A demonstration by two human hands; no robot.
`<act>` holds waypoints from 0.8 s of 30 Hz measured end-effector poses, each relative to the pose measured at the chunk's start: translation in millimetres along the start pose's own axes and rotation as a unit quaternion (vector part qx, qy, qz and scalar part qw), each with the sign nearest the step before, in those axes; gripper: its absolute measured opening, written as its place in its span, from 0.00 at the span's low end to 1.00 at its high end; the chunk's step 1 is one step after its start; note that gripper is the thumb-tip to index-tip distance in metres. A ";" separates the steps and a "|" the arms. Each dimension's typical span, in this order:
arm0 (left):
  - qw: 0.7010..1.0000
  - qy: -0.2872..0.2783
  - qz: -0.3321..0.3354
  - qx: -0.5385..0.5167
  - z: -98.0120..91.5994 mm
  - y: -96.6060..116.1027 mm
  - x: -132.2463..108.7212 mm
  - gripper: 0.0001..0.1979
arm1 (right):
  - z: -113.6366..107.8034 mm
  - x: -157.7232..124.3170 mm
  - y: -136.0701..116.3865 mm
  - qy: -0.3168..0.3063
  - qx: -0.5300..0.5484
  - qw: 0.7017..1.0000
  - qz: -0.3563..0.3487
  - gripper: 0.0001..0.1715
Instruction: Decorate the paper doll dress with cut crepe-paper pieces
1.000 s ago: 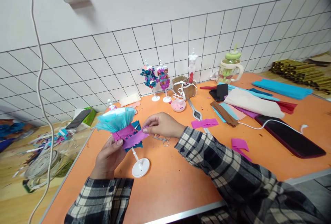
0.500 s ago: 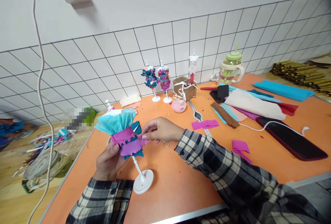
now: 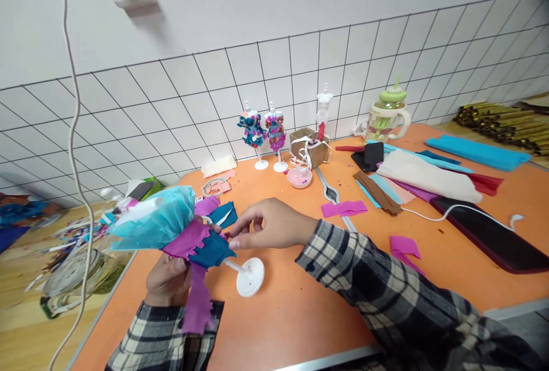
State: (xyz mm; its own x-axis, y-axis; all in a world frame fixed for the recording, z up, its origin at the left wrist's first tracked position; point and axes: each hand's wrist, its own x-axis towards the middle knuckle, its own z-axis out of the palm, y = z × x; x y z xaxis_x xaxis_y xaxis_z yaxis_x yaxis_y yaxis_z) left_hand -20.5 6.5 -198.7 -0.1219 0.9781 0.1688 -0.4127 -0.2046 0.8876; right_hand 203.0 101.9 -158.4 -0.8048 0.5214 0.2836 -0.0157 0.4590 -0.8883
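Observation:
My left hand (image 3: 169, 279) is closed around a small dress-form mannequin (image 3: 250, 277), tilted over with its white round base toward the right. Light blue crepe paper (image 3: 158, 219) flares around its upper part. Below that come a purple crepe paper band (image 3: 186, 239) and dark blue crepe paper (image 3: 211, 250). One purple strip (image 3: 198, 302) hangs loose over my left sleeve. My right hand (image 3: 270, 225) pinches the lower edge of the dark blue paper between thumb and forefinger. Behind the mannequin lie more dark blue (image 3: 225, 215) and purple pieces.
Two decorated mannequins (image 3: 253, 129) stand at the wall beside a brown box (image 3: 315, 154) and a pink bowl (image 3: 299, 177). Purple strips (image 3: 344, 208), folded crepe paper (image 3: 429, 174), a phone (image 3: 493, 236) and a green-lidded bottle (image 3: 388, 114) are on the right. A cable (image 3: 75, 148) hangs at left.
The mannequin has tipped further to the left, its base lifting toward the right. The purple strip my right hand held now dangles loose, and that hand has moved to the dark blue paper.

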 end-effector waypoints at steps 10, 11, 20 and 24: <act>0.998 -0.033 0.027 0.037 19.5 8.8 3.8 0.26 | 22.6 4.0 6.9 0.101 0.011 0.995 0.015 0.08; 0.998 -0.037 0.027 0.038 19.2 8.7 3.8 0.26 | 22.4 4.2 7.3 0.092 0.024 0.995 0.014 0.08; 0.998 -0.066 -0.006 0.002 6.1 1.0 5.4 0.19 | 9.3 0.5 -7.6 0.115 -0.024 0.993 0.015 0.01; 0.999 -0.051 -0.014 0.006 8.1 -1.1 9.2 0.16 | 9.8 -1.5 -9.5 0.124 -0.070 0.990 0.016 0.02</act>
State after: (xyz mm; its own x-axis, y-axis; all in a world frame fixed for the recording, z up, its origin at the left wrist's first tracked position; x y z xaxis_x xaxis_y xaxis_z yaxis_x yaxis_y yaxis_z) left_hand -13.8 16.0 -194.7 -0.0173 0.9822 0.1868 -0.4035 -0.1778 0.8975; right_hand 198.5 89.7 -154.0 -0.6329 0.6901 0.3511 0.1040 0.5251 -0.8446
